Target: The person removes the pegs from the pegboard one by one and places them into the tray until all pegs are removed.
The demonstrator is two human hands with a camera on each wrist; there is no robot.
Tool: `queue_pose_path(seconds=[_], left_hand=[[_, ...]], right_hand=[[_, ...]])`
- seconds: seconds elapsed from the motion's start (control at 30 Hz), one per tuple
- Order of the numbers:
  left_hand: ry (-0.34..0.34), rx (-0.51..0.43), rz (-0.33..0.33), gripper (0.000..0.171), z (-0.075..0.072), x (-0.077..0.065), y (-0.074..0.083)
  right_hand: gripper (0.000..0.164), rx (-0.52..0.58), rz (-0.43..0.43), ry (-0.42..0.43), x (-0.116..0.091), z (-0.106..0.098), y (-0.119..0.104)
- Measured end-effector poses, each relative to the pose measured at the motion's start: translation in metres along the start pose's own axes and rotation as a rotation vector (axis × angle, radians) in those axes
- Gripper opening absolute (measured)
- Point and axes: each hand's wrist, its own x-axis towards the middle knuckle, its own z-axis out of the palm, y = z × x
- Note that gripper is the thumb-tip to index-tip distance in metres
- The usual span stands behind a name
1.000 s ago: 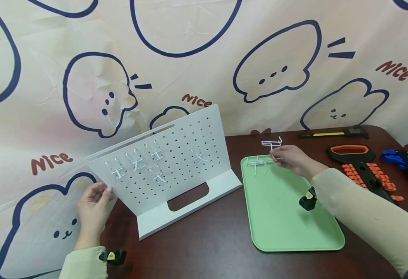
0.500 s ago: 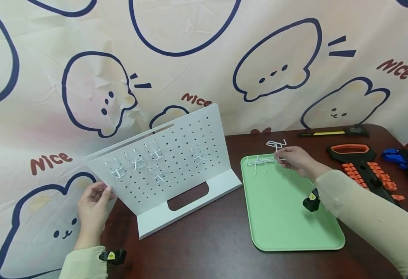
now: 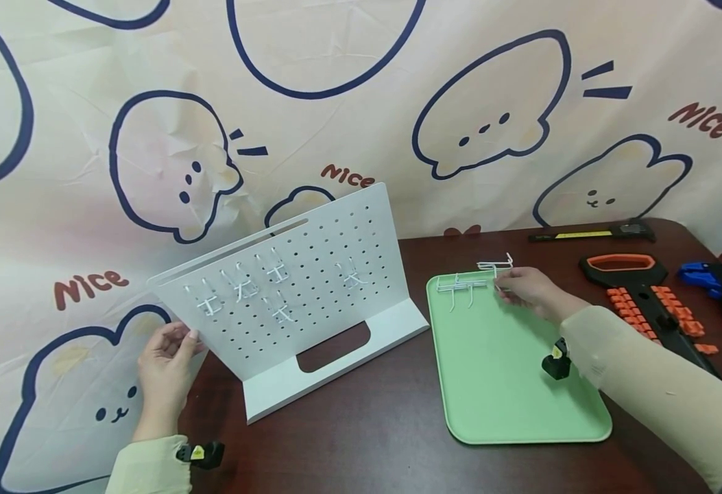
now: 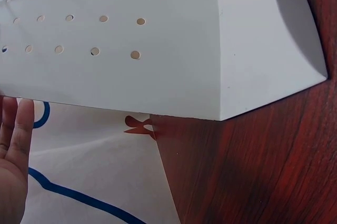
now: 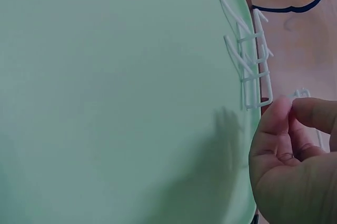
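Note:
A white metal pegboard point(image 3: 330, 302) stands tilted on the table, with several white wire hooks point(image 3: 210, 305) hung on it, mostly at its upper left. My left hand point(image 3: 164, 374) grips the board's left edge, thumb in front; its fingers point(image 4: 22, 129) meet that edge in the left wrist view. Over the far edge of the green tray point(image 3: 515, 384), my right hand point(image 3: 530, 291) pinches a white wire hook point(image 3: 494, 265) between thumb and forefinger. Just left of it, more white wire hooks point(image 3: 461, 285) lie at the tray's far left corner. Fingers mostly hide the held hook in the right wrist view.
Right of the tray lies a black-and-orange tool point(image 3: 622, 263) with rows of orange blocks. Blue-handled pliers point(image 3: 709, 276) are at the far right, and a black-and-yellow tool point(image 3: 583, 234) lies at the back. A printed cloth point(image 3: 336, 130) hangs behind the table.
The right hand has shifted slightly right and down with the wire hook, which now sits lower near the tray's far edge. The left hand and the pegboard have stayed put.

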Motion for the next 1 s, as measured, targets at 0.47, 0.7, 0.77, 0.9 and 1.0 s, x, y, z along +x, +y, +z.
queue_pose_path(seconds=[0.47,0.7,0.77,0.9,1.0], left_hand=[[0.006,0.006,-0.001,0.017,0.000,0.000,-0.001],[0.004,0.007,0.000,0.018,0.002,-0.001,0.001],[0.006,0.007,-0.002,0.018,0.002,-0.001,0.001],[0.010,0.008,-0.003,0.018,0.002,-0.001,0.001],[0.010,0.007,-0.007,0.017,0.001,-0.001,0.001]], right_hand=[[0.039,-0.061,-0.014,0.019,0.005,0.001,0.006],[0.034,-0.051,0.000,0.017,0.010,0.004,0.011],[0.033,-0.042,0.015,0.020,0.010,0.005,0.011],[0.032,-0.038,0.030,0.004,0.010,0.006,0.013],[0.033,-0.043,0.036,-0.009,0.009,0.005,0.013]])
